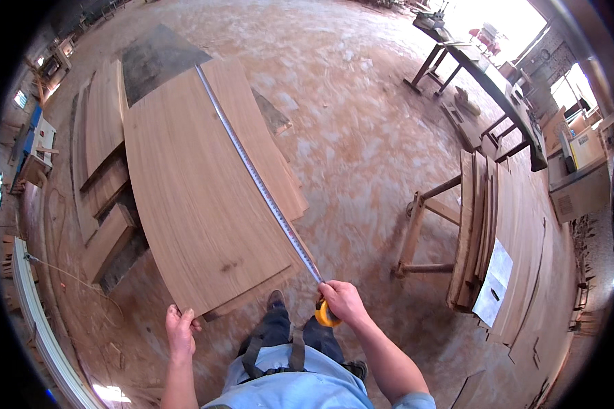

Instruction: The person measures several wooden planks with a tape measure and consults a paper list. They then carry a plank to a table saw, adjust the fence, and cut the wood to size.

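Observation:
A wide wooden panel [191, 204] lies atop more boards in front of me, with a metal tape blade [245, 163] stretched lengthwise across it from the far end toward me. My right hand [341, 300] is closed on a yellow tape measure [325, 313] beside the panel's near right corner. My left hand [181, 327] grips the panel's near left corner with bent fingers. Stacked planks [104, 116] lie along the panel's left side.
A trestle [414, 238] stands at right beside leaning boards [518, 273], with a pale sheet [491, 279] on them. A long dark workbench [505, 102] is at back right. Dusty floor [348, 136] surrounds the stack. A pale rail [41, 313] and a cord run along the left.

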Demonstrator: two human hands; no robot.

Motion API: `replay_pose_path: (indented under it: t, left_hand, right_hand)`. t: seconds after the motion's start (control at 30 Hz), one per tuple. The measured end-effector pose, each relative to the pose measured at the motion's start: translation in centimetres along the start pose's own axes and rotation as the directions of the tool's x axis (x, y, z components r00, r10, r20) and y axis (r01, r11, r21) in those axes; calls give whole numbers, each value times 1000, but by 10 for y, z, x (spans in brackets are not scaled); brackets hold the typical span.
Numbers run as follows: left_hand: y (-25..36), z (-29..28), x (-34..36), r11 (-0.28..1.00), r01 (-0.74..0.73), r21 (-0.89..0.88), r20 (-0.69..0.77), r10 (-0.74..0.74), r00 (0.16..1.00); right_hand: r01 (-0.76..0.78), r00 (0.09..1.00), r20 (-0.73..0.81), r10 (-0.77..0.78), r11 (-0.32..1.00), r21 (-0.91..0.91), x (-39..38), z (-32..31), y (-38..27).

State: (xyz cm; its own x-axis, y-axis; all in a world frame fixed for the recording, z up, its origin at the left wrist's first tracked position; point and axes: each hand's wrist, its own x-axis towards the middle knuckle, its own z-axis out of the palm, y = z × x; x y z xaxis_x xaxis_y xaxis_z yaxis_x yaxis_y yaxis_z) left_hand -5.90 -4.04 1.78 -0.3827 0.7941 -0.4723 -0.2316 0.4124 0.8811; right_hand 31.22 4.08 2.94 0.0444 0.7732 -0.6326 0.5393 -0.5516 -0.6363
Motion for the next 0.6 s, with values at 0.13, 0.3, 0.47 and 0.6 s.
replay_pose_path:
  t: [0.13,0.3,0.47,0.6]
  left_hand:
    - [-2,0,6,997,60,-55,-34,-62,998]
    - [-8,1,23,965,166,-204,-51,-180,982]
    - [-6,-8,42,895,283,-344,35,-289,957]
    - [-2,-14,53,878,315,-360,186,-264,946]
  right_hand:
    - [34,999,-13,-34,999,35,0,1,3]
    - [54,998,-15,-53,991,122,-1,-1,1]
    - [48,999,-25,-44,974,221,-23,-8,0]
    - [210,967,-212,-140,908,362,-2,5,23]
